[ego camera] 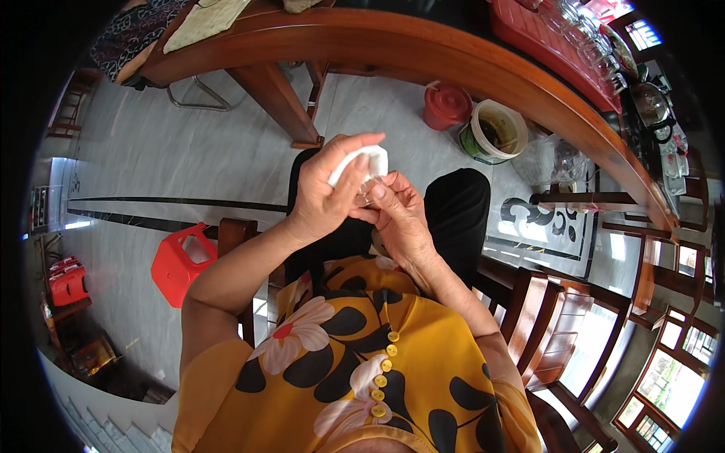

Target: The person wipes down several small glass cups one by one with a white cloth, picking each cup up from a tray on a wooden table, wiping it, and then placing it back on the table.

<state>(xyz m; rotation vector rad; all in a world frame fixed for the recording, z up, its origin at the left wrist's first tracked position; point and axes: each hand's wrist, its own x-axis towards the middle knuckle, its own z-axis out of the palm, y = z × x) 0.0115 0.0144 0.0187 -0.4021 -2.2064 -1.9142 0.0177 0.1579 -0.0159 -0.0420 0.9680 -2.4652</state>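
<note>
Both hands meet above my lap, in front of the wooden table. My left hand holds a white tissue or cloth, its thumb and fingers around it. My right hand grips a small clear glass cup by its lower part, between thumb and fingers. The white piece lies against the cup's upper side, and the left fingers partly cover both. Whether the cloth reaches inside the cup cannot be told.
The wooden table edge curves ahead, with a red tray of glasses at right. Beneath stand a red lidded bucket and a white bucket. A red plastic stool is at left. Another person's arm shows at upper left.
</note>
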